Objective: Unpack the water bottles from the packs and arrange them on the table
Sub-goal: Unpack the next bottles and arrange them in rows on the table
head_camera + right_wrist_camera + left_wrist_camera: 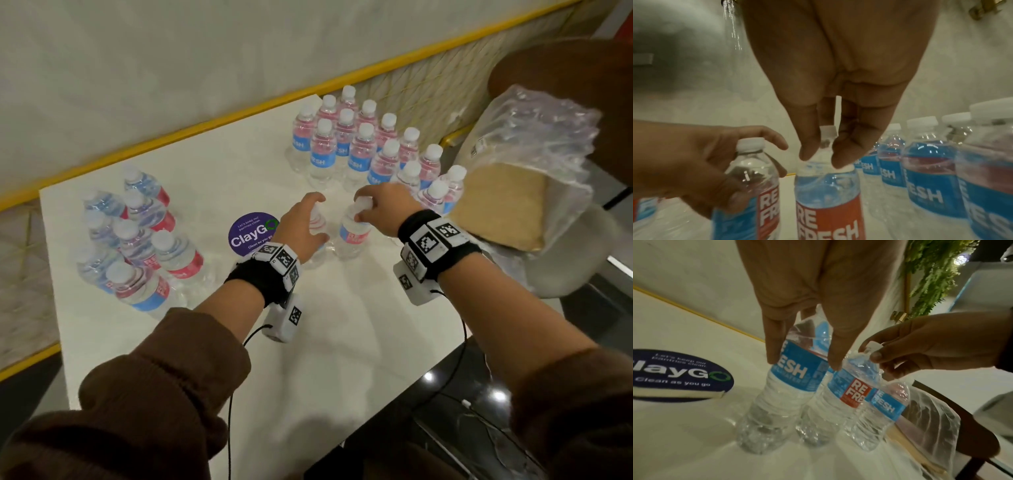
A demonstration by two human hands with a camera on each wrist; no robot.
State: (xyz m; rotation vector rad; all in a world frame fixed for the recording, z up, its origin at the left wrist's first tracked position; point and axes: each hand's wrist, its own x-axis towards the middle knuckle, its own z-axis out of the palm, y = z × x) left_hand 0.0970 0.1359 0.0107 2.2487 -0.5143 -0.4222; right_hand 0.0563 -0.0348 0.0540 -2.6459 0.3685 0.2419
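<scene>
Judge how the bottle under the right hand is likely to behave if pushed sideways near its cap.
The bottle stands tall on a narrow base, so a push by the cap would probably tip it. It looks full, so fairly heavy for its size. Its thin ribbed wall may give under the right hand, and the smooth table might let it slide.

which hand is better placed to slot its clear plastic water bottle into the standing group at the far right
Right. The right hand pinches the cap of its clear plastic water bottle, nearest the standing group. The left hand grips its own bottle farther from it.
</scene>
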